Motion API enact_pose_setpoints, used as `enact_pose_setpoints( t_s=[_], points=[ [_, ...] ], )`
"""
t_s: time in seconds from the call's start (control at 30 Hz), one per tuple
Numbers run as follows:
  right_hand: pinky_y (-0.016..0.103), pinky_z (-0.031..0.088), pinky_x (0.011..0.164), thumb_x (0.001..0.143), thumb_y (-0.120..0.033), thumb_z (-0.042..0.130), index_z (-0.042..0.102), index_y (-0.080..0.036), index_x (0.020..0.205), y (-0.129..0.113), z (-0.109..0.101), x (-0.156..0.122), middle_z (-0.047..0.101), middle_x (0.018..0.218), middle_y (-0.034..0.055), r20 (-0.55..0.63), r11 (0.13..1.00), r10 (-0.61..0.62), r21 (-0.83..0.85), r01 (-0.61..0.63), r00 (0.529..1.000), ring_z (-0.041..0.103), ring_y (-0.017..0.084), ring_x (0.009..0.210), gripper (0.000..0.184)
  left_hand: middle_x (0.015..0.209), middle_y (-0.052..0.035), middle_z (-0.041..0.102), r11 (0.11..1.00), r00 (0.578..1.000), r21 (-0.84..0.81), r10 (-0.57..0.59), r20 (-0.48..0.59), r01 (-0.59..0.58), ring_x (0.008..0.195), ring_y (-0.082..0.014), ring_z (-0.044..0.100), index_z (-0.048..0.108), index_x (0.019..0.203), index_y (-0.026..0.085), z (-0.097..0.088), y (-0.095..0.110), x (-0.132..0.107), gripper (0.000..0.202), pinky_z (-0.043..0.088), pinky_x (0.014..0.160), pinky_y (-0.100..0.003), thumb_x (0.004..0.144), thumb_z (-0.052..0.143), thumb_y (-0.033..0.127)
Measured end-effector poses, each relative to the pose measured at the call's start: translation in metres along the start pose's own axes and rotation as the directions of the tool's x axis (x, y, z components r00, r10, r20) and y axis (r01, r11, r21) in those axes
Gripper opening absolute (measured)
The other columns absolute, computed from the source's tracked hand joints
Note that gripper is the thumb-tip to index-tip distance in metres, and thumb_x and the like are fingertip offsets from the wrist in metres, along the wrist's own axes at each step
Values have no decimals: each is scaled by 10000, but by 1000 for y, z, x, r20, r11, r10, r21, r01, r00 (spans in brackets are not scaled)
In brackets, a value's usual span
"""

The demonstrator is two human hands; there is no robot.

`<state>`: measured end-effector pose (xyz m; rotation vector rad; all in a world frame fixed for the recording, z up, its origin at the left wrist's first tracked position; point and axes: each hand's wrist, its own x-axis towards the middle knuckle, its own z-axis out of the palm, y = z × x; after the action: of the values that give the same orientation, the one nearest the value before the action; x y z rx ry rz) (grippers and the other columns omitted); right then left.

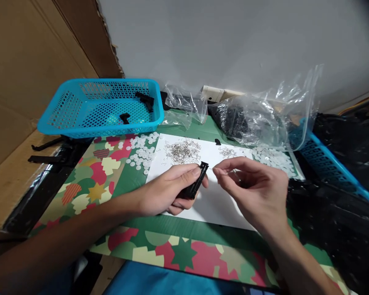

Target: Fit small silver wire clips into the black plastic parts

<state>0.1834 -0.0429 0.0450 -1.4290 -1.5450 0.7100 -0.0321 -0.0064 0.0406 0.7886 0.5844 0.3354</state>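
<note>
My left hand (175, 186) is wrapped around a slim black plastic part (195, 184), its narrow end tilted up past the thumb. Just to the right, my right hand (255, 184) pinches thumb and forefinger together near that end, slightly apart from it. Whatever sits between those fingertips is too small to make out. Beneath both hands lies a white sheet (209, 209). On it are a large pile of tiny metal pieces (183, 151), perhaps small springs or pins, and a smaller pile (227, 153). A small black piece (217, 141) rests at the sheet's far edge.
A blue basket (100, 130) at back left holds a few black parts (145, 100). White discs (141, 155) lie left of the sheet, more (273, 162) at right. Clear bags (258, 119) stand along the wall. Another blue basket (335, 164) and black plastic (326, 229) flank the right.
</note>
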Motion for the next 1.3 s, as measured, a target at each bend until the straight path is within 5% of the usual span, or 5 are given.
enact_pose_setpoints(
  t_s=[0.3, 0.63, 0.97, 1.3],
  points=[
    [251, 375, 470, 920, -212, 792, 799, -234, 905, -1, 6, -5, 709, 694, -21, -52, 995, -101, -33, 99, 994, 532, 94, 539, 28, 577, 75, 505, 997, 993, 74, -3, 118, -6, 403, -48, 344, 501, 1103, 232, -2, -2, -1, 353, 265, 371, -112, 1100, 413, 574],
    [271, 474, 518, 884, -165, 818, 801, -229, 920, 3, 9, -8, 752, 737, -11, -80, 964, -242, -136, 230, 967, 643, 117, 590, 76, 599, 50, 590, 998, 988, 56, -3, 157, -6, 367, -53, 337, 474, 1114, 215, -1, -1, -4, 353, 259, 353, -147, 1101, 414, 563],
    [262, 507, 539, 876, -169, 827, 805, -265, 926, -1, 7, -9, 789, 781, -22, -88, 966, -213, -167, 196, 973, 685, 123, 614, 111, 552, 83, 501, 993, 996, 116, -17, 91, 6, 412, -63, 354, 475, 1151, 224, 2, 2, -6, 386, 265, 394, -136, 1084, 436, 602],
    [296, 507, 519, 895, -219, 819, 791, -282, 913, -3, 2, -11, 794, 805, 2, -44, 961, -180, -223, 166, 983, 685, 153, 613, 71, 558, 48, 616, 962, 999, 274, 18, -40, -7, 353, -67, 349, 491, 1172, 218, 7, -2, -5, 448, 248, 343, -151, 1058, 458, 650]
  ],
)
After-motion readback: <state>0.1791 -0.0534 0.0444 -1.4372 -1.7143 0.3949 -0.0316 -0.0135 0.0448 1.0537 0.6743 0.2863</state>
